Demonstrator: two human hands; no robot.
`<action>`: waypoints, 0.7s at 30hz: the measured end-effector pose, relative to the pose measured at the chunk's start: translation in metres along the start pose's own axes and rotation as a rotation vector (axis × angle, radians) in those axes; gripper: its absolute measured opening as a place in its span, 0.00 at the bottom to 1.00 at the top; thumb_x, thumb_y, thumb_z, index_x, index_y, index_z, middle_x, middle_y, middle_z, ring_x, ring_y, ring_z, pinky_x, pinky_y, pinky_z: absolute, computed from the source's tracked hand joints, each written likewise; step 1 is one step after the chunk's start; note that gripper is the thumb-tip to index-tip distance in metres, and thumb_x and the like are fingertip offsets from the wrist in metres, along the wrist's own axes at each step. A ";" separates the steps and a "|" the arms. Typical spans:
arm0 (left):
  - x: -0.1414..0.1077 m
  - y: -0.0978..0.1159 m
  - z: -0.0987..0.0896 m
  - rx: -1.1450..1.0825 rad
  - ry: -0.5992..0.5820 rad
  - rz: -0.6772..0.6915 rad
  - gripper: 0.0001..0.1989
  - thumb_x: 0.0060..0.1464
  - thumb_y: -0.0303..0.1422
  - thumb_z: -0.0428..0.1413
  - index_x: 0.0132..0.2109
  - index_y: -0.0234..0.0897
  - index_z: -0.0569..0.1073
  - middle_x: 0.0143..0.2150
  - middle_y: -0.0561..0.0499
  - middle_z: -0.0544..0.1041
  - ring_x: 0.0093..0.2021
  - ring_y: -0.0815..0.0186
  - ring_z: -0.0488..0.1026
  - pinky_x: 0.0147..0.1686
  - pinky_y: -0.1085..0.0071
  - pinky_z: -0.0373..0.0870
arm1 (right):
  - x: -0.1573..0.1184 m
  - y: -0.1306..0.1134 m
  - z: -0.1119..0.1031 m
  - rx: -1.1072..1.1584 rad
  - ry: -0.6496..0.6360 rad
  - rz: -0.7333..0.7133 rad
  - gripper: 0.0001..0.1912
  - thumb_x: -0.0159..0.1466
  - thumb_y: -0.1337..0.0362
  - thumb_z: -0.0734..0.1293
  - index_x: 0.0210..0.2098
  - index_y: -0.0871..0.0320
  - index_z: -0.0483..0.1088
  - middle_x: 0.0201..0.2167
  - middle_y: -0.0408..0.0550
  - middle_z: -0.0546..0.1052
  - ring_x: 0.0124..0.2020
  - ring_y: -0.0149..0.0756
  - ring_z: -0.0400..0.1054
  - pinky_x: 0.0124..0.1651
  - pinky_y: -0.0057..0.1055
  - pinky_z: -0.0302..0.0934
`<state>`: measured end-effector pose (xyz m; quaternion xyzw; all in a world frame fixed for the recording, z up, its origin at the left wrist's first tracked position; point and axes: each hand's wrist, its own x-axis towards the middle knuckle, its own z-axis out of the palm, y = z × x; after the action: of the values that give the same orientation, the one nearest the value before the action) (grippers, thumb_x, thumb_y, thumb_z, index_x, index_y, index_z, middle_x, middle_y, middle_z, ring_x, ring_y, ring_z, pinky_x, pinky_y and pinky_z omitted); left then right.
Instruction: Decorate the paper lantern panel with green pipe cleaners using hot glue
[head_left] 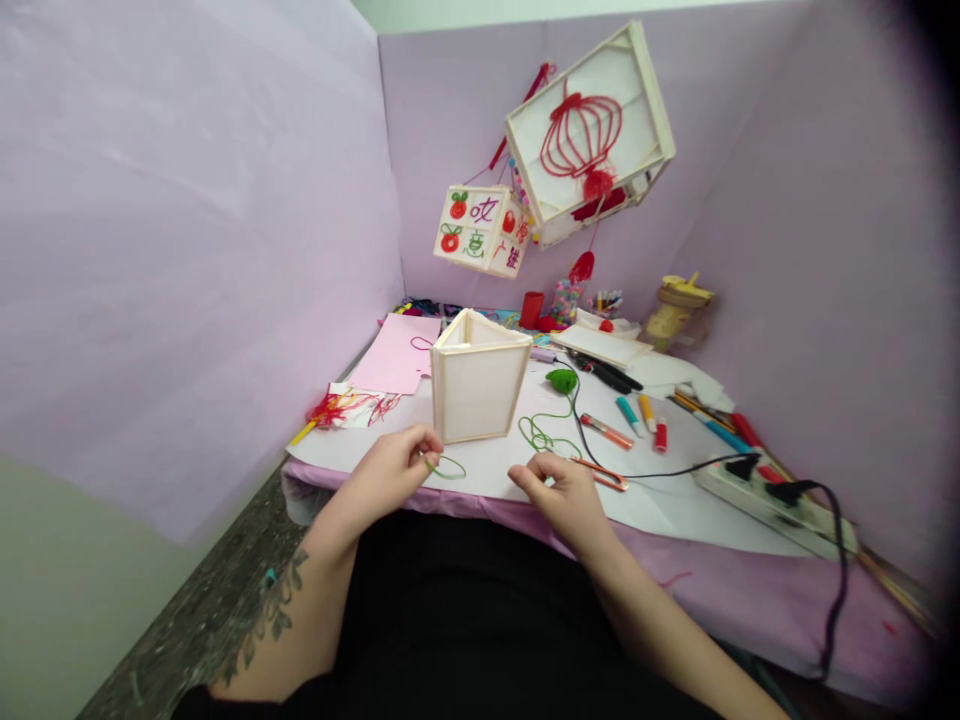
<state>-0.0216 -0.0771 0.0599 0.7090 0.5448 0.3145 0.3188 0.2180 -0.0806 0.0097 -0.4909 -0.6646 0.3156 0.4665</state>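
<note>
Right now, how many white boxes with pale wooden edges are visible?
3: one triangular box stands on the white table; one box with coloured characters hangs behind; one larger box with a red lantern design hangs further right. More may be hidden.

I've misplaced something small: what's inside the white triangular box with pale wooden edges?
Through the open top of the triangular box, only upper parts of its inner sides show. Its front panel covers the lower inside, so I cannot tell whether anything lies there.
</note>
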 end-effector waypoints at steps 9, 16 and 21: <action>-0.002 0.017 0.010 0.053 -0.152 0.157 0.05 0.56 0.32 0.53 0.40 0.40 0.71 0.35 0.53 0.76 0.34 0.65 0.72 0.34 0.71 0.62 | 0.006 -0.015 0.038 0.359 -0.332 0.108 0.19 0.58 0.60 0.69 0.49 0.54 0.73 0.35 0.46 0.79 0.27 0.32 0.66 0.31 0.31 0.61; 0.002 0.007 0.018 -0.647 0.004 0.011 0.07 0.48 0.33 0.60 0.33 0.37 0.69 0.31 0.52 0.73 0.36 0.65 0.72 0.41 0.68 0.68 | 0.002 -0.010 0.037 0.278 -0.301 0.183 0.09 0.58 0.61 0.64 0.30 0.57 0.75 0.23 0.43 0.76 0.25 0.33 0.67 0.31 0.29 0.60; 0.006 0.003 0.007 -1.351 0.141 -0.192 0.14 0.42 0.22 0.60 0.35 0.39 0.66 0.26 0.60 0.65 0.26 0.74 0.68 0.43 0.62 0.74 | -0.003 -0.009 0.028 0.172 -0.288 0.125 0.09 0.55 0.65 0.62 0.25 0.57 0.74 0.22 0.43 0.76 0.25 0.34 0.67 0.31 0.29 0.58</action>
<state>-0.0127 -0.0727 0.0588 0.2810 0.3092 0.6010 0.6814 0.1885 -0.0850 0.0063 -0.4396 -0.6632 0.4667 0.3863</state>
